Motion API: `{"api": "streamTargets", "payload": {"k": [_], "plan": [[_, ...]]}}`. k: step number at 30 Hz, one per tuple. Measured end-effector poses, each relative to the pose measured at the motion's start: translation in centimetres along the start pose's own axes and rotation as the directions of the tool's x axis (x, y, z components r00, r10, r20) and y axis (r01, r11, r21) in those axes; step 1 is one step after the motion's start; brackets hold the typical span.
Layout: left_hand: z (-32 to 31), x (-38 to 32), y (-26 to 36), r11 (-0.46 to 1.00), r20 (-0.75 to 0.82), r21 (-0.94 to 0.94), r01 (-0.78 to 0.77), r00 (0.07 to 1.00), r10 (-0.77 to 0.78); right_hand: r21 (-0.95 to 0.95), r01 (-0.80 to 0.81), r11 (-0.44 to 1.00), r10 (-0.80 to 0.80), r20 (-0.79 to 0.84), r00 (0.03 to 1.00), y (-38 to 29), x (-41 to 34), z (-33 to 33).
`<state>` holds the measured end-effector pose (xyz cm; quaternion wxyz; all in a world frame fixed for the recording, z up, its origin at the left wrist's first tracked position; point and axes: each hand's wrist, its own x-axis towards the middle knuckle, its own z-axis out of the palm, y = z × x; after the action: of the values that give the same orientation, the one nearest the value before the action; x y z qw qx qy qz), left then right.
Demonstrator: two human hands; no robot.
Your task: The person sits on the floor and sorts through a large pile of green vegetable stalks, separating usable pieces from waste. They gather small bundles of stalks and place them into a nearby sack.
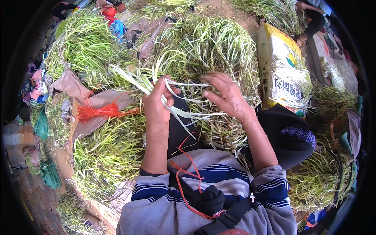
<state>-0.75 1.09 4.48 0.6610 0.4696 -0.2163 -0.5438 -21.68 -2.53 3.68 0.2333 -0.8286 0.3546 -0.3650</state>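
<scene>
My left hand point(157, 105) is raised in front of my body, its thumb and fingers closed around a small bunch of pale green, long-leaved stalks point(141, 83). The white ends of the bunch fan out to the right. Close to those ends is my right hand point(230, 95), blurred, with thumb and fingers apart; I see nothing clearly gripped in it. Beneath and beyond both hands spreads a large heap of similar leafy stalks point(211, 38), greener on top and brown and dry lower down.
A bundle of red plastic ties point(100, 111) lies at left on a brown sheet point(117, 98). To the right, a printed yellow-and-white sack point(267, 64) bears cleaned white stalks point(290, 79). More green heaps point(108, 158) flank me. Another person's arm point(311, 8) shows at upper right.
</scene>
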Motion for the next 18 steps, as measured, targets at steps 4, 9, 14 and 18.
{"api": "streamTargets", "payload": {"k": [4, 9, 14, 18], "plan": [[-2.0, 1.2, 1.4, 0.999, 0.003, -0.031, 0.033, 0.999, -0.033, 0.279, -0.49, 0.826, 0.411, 0.296, 0.862, 0.9, -0.7, -1.1], [-5.1, 1.9, 3.0, 0.973, 0.097, -0.225, 0.059, 0.995, -0.038, 0.684, -0.384, 0.621, 0.718, -0.3, 0.628, 4.4, -1.6, -5.3], [0.5, -0.5, -0.5, 0.963, 0.339, -0.068, 0.26, 0.914, -0.222, 0.15, -0.528, 0.836, 0.523, 0.072, 0.849, -1.4, -0.1, -2.4], [1.2, 0.1, -1.0, 0.972, 0.214, -0.065, 0.227, 0.954, -0.209, 0.031, -0.174, 0.984, 0.168, 0.146, 0.975, -2.9, -1.2, 0.7]]}}
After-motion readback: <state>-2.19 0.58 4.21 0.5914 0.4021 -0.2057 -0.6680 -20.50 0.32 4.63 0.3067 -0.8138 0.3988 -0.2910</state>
